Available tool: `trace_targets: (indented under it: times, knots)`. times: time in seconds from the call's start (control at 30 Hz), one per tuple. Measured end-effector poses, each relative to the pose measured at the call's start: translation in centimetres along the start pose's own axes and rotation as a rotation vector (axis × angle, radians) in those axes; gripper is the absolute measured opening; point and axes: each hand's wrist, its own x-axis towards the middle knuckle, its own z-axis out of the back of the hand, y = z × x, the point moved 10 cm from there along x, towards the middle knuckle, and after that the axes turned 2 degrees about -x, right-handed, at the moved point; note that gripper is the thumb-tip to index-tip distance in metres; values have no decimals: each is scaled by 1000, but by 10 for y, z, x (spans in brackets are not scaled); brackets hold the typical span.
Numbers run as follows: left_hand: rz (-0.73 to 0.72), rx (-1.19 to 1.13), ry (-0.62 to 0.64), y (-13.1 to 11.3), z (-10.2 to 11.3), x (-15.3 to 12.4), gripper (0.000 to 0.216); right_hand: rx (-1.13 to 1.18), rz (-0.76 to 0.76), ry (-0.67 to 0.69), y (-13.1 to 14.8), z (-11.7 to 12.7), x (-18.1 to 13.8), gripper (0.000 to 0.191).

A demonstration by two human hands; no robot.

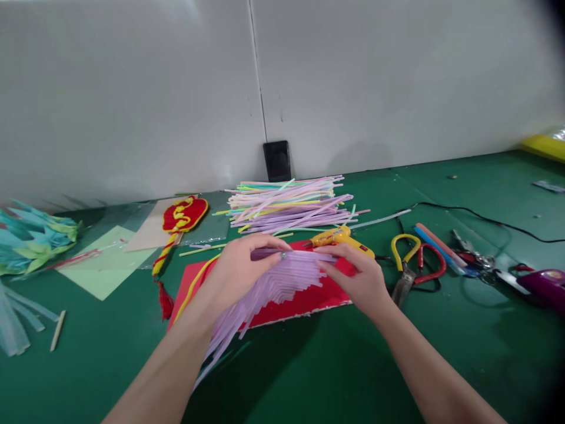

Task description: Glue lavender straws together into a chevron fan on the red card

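Both bare hands raised over the near middle of a green tabletop (335, 365), working a row of lilac pipe cleaners (282, 285). The row lies side by side above a red board (285, 317); each stem bends, and the long ends trail down toward the near left, past the board's edge.

Left hand (247, 265): fingers curled over the row's top edge, thumb brought in close to them, the lilac stems pinched there. A darker purple length shows between thumb and fingers; from where I stand, cannot tell whether it is a separate piece. Right hand (359, 274): thumb and forefinger nearly together, pinching the right end of the top stem; the other fingers partly hidden.

Beyond the hands, a heap of mixed pipe cleaners (286, 206), lilac, pink, yellow and green. Behind it, a black phone (277, 162) leans upright against the pale wall (132, 88).

Just beyond the right hand, a yellow glue gun (338, 235). To its right, pliers (404, 282) with one yellow and one red handle, then blue and orange sticks (436, 247) near some keys.

Left side: a red and yellow fan-shaped ornament (185, 214) with a red tassel, beside pale green paper (103, 271); farther left, teal artificial leaves (37, 235).
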Motion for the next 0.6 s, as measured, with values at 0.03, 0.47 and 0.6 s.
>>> trace_targets:
  times: [0.03,0.47,0.6]
  knots:
    - [2,3,3,0,0,0,17,4,16,2,2,0,0,14]
    - [-47,79,41,-5,-4,-2,22,-21,1,3,0,-1,0,16]
    - [-66,127,70,-6,-7,-2,23,-30,-8,15,-1,-2,0,17]
